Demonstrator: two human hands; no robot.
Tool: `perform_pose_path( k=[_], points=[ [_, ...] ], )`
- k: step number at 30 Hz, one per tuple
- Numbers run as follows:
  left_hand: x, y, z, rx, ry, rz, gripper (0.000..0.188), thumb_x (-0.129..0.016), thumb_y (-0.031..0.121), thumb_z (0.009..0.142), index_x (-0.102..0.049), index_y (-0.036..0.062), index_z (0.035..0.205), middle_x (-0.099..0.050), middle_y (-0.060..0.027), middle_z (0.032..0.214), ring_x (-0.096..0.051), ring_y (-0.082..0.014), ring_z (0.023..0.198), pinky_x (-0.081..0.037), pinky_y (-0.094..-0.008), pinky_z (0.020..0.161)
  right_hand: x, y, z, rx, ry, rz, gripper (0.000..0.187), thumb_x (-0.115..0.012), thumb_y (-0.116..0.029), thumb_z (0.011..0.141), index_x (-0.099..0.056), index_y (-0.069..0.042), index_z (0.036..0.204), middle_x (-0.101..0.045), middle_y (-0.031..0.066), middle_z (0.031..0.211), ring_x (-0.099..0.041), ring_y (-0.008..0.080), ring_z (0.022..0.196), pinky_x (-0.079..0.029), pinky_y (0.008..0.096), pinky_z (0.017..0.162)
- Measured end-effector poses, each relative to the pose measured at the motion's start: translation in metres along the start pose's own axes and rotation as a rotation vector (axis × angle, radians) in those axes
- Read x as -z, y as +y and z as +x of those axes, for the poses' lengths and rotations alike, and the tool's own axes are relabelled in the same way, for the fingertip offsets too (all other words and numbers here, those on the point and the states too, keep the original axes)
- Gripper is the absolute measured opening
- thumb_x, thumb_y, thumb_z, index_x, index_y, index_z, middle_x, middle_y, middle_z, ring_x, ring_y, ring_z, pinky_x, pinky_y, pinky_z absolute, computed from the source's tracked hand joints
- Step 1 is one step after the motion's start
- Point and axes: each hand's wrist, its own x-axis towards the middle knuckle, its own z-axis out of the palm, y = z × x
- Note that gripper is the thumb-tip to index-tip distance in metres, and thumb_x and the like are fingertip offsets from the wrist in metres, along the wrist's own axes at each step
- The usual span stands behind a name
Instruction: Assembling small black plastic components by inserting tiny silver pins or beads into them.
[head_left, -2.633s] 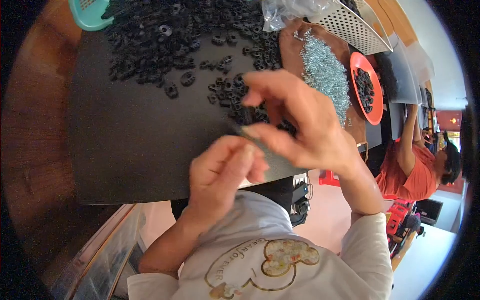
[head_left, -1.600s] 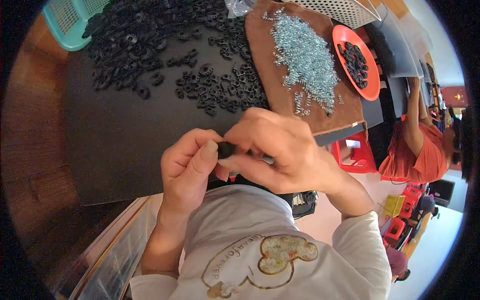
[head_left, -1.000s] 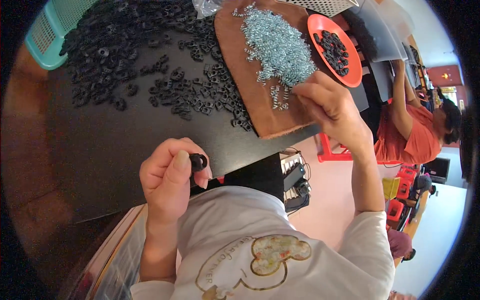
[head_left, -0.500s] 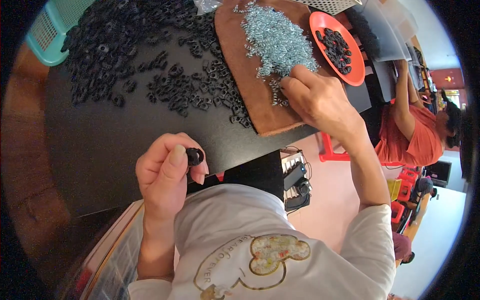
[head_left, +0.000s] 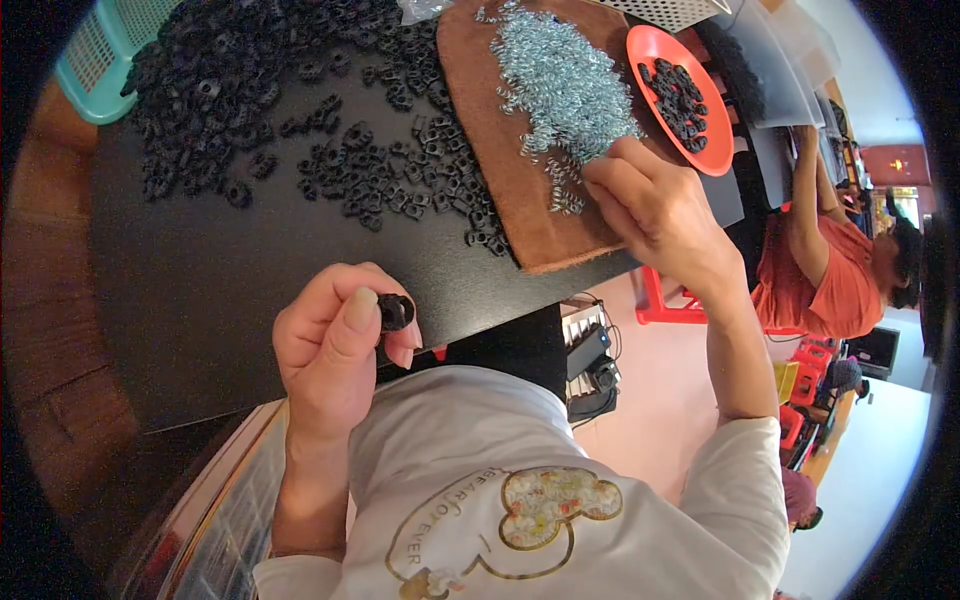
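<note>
Between the thumb and fingers of my left hand [head_left: 335,335] is a small black plastic piece [head_left: 397,312] with a round hole, held just over the table's near edge. My right hand [head_left: 655,205] is closed in a pinch at the near right side of a heap of small silvery coil springs [head_left: 560,85]; its fingertips are hidden, so I cannot make out what is in them. The springs lie on a brown cloth [head_left: 490,130], a few of them loose beside my right fingers. Left of the cloth spreads a big pile of similar black plastic pieces [head_left: 215,95].
An orange-red plate [head_left: 716,150] with small black parts stands beyond my right hand. A teal basket [head_left: 90,85] is at the far left of the black table [head_left: 220,290]. At the right, a person in an orange-red shirt [head_left: 815,265] works near a red stool [head_left: 655,300].
My right hand has drawn slightly right, uncovering more of the loose springs. My left hand keeps its hold on the black piece, with the piece slightly turned. The whole view has shifted a little.
</note>
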Motion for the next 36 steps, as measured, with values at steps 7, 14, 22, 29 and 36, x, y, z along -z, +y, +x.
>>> perform_pose_path(
  k=[7, 14, 22, 29, 36],
  points=[
    [0.000, -0.001, -0.001, 0.023, 0.045, 0.023, 0.024, -0.051, 0.020, 0.099, -0.059, -0.0024, 0.094, -0.060, -0.0078, 0.075, -0.052, -0.0098, 0.059, -0.043, -0.0235, 0.054, -0.009, -0.005, 0.012, -0.026, -0.102, -0.128, 0.010, -0.063, -0.006, 0.083, -0.057, -0.001, 0.090, -0.053, 0.0127, 0.081, -0.058, 0.0333, 0.068, -0.047, 0.0413, 0.058],
    [0.005, -0.024, 0.016, 0.150, 0.041, 0.015, 0.020, -0.052, 0.018, 0.099, -0.060, 0.0003, 0.098, -0.060, -0.0049, 0.074, -0.053, -0.0081, 0.060, -0.046, -0.0233, 0.054, -0.013, 0.005, 0.016, -0.161, -0.057, 0.112, 0.014, -0.059, -0.001, 0.076, -0.051, 0.002, 0.087, -0.050, 0.0198, 0.079, -0.054, 0.0402, 0.074, -0.046, 0.0438, 0.069],
    [0.003, -0.021, 0.022, 0.135, -0.058, 0.005, 0.021, -0.055, 0.023, 0.098, -0.060, 0.0049, 0.090, -0.058, 0.0007, 0.069, -0.050, -0.0047, 0.058, -0.041, -0.0220, 0.052, -0.004, -0.038, 0.010, -0.337, 0.019, 0.588, 0.003, -0.054, -0.002, 0.089, -0.056, 0.000, 0.090, -0.055, 0.0031, 0.082, -0.050, 0.0092, 0.071, -0.040, 0.0216, 0.063],
    [0.002, -0.026, 0.024, -0.093, 0.033, 0.105, 0.033, -0.056, 0.025, 0.092, -0.055, 0.0004, 0.070, -0.056, -0.0042, 0.059, -0.053, -0.0123, 0.052, -0.043, -0.0315, 0.048, -0.052, -0.049, 0.035, -0.197, 0.083, 1.318, 0.012, -0.054, -0.013, 0.096, -0.051, -0.002, 0.093, -0.052, 0.0023, 0.071, -0.035, 0.0038, 0.045, -0.026, 0.0179, 0.042],
    [0.005, -0.024, 0.020, -0.060, 0.010, 0.090, 0.034, -0.052, 0.028, 0.093, -0.058, -0.0001, 0.074, -0.059, -0.0060, 0.059, -0.058, -0.0126, 0.054, -0.045, -0.0299, 0.048, -0.062, -0.051, 0.051, -0.359, -0.028, 1.445, 0.015, -0.055, -0.019, 0.097, -0.050, -0.007, 0.092, -0.042, -0.0061, 0.063, -0.027, -0.0005, 0.045, -0.017, 0.0178, 0.042]
  ],
)
